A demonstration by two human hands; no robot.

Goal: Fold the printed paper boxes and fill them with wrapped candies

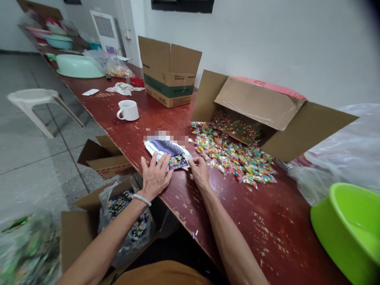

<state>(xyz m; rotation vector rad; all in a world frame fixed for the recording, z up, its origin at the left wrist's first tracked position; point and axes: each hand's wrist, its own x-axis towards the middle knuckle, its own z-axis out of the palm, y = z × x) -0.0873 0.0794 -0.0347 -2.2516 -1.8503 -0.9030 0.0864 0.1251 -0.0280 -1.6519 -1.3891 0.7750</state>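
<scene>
A fanned stack of flat printed packaging bags (168,150), white with dark purple and colourful pictures, lies on the red table. My left hand (156,174) rests on its near left part with the fingers spread, a beaded bracelet (141,199) on the wrist. At the stack's right corner, the thumb and forefinger of my right hand (199,170) pinch the edge of a bag. Just beyond that hand is a heap of small wrapped candies (231,156), spilling from a cardboard box (249,103) tipped on its side. Part of the stack's far edge is blurred out.
A white mug (128,110) and an upright carton (168,85) stand farther back on the table (225,213). A green basin (346,233) is at the right. Below the left table edge, an open box holds a plastic bag of filled packets (133,221). A white stool (37,97) stands left.
</scene>
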